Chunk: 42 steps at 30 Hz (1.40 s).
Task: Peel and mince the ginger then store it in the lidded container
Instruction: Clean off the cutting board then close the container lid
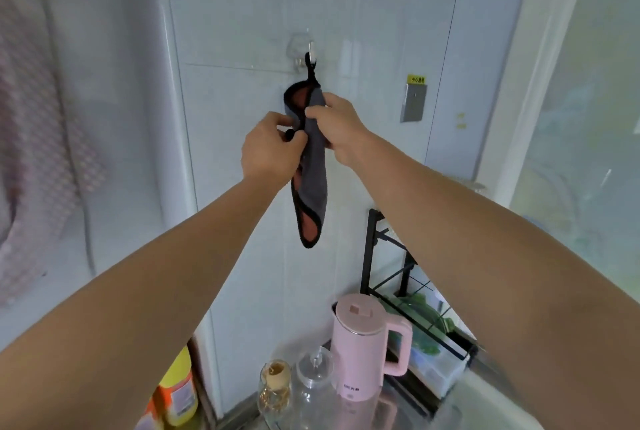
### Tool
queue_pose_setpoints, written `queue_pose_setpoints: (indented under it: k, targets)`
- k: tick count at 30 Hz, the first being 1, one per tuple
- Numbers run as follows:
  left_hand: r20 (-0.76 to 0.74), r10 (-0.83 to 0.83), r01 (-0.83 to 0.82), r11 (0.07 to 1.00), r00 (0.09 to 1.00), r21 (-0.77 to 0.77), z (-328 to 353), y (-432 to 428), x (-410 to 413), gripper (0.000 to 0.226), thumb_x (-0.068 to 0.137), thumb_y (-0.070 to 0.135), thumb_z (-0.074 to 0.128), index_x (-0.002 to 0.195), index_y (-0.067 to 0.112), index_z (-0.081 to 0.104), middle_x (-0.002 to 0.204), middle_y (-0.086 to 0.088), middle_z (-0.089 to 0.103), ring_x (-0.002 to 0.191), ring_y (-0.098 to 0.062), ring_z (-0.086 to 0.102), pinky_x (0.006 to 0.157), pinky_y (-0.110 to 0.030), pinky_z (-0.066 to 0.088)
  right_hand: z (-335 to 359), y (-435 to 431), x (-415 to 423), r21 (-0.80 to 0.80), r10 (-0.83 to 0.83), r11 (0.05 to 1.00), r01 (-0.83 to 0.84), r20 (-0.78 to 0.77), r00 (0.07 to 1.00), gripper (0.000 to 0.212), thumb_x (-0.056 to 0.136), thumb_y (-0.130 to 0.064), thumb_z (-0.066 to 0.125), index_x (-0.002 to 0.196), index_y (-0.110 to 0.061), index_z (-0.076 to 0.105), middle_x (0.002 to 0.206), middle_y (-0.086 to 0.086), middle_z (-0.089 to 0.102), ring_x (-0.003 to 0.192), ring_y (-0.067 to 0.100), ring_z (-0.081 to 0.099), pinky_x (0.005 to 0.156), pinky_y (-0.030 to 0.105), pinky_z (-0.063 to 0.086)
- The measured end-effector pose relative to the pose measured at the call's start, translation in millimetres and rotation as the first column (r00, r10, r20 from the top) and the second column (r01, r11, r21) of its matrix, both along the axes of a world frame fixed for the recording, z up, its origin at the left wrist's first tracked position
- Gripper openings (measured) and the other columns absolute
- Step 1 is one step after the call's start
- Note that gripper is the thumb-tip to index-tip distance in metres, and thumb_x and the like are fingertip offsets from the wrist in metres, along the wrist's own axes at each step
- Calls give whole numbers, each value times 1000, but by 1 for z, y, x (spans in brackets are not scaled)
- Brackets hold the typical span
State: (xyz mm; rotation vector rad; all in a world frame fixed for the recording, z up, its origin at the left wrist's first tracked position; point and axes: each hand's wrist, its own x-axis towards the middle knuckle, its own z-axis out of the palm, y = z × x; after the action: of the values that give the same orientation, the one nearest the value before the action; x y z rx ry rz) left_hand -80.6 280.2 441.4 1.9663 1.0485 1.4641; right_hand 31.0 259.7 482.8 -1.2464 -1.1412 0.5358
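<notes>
Both hands grip a grey towel (313, 159) hanging from a wall hook (311, 50): left hand (268, 147) fingers and right hand (337, 124) fingers closed on it.

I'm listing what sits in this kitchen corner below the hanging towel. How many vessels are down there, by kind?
Pink kettle: 1
Clear glass bottles, one with a cork-like stopper, one with a glass stopper: 2
Yellow plastic jug: 1
Total: 4
</notes>
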Motion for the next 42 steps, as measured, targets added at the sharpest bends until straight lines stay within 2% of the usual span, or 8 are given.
queue_pose_setpoints:
  k: [2, 12, 17, 22, 28, 35, 39, 42]
  targets:
    - [16, -9, 9, 1000, 1000, -25, 13, 1, -2, 33, 87, 31, 58, 119, 21, 55, 91, -2, 69, 76, -23, 67, 75, -44, 58, 20, 0, -4, 83, 6, 997, 3, -102, 995, 20, 93, -2, 46, 103, -11, 61, 103, 14, 65, 94, 26, 63, 87, 40, 54]
    - [132, -107, 107, 994, 986, 4, 74, 4, -8, 21, 89, 26, 59, 109, 21, 58, 84, 3, 66, 76, -21, 67, 74, -45, 59, 107, 2, 6, 410, 100, 911, 43, -321, 942, 43, 102, -9, 38, 144, -16, 42, 134, 11, 55, 117, 25, 56, 103, 42, 46]
    - [131, -61, 63, 998, 990, -11, 64, 4, 3, 8, 85, 25, 58, 79, 21, 58, 73, 5, 63, 73, -19, 63, 76, -44, 58, 73, 3, 14, 252, -5, 962, 104, -366, 930, 29, 102, -28, 41, 117, -10, 58, 107, 11, 65, 103, 27, 62, 98, 44, 50]
    - [117, -135, 151, 979, 984, -136, 17, -9, 23, 14, 89, 26, 53, 77, 18, 53, 72, 4, 56, 70, -16, 54, 69, -33, 47, 7, -25, 33, 102, -31, 992, 79, -410, 912, 34, 101, -11, 38, 125, 7, 53, 109, 17, 63, 80, 20, 57, 72, 27, 51]
    - [252, -257, 326, 900, 933, -290, -42, -50, 48, 15, 96, 23, 46, 85, 13, 51, 77, 0, 52, 71, -16, 47, 62, -26, 39, -61, -72, 54, -107, -159, 986, 126, -408, 899, 19, 97, -22, 53, 93, -6, 63, 103, 16, 64, 96, 25, 60, 80, 31, 51]
    - [367, -316, 457, 789, 875, -410, -100, -146, 67, 14, 101, 26, 44, 95, 16, 52, 85, 0, 54, 72, -13, 49, 62, -25, 42, -141, -200, 89, -337, -183, 939, 71, -315, 931, 71, 53, -45, 92, 108, -6, 69, 104, 10, 73, 94, 24, 70, 86, 36, 56]
    - [420, -325, 510, 721, 847, -470, -145, -211, 78, 15, 101, 26, 45, 97, 16, 56, 89, 0, 57, 85, -17, 52, 72, -28, 46, -188, -296, 99, -411, -204, 911, 38, -367, 908, 18, 76, -12, 78, 91, -5, 70, 93, 13, 72, 87, 27, 68, 87, 37, 54]
    - [625, -246, 654, 476, 741, -588, -183, -267, 83, 28, 100, 32, 49, 108, 9, 62, 102, -6, 67, 92, -19, 63, 70, -27, 52, -221, -371, 97, -422, -251, 906, 32, -476, 843, 7, 79, -3, 61, 85, -4, 64, 89, 15, 65, 81, 26, 63, 78, 32, 51]
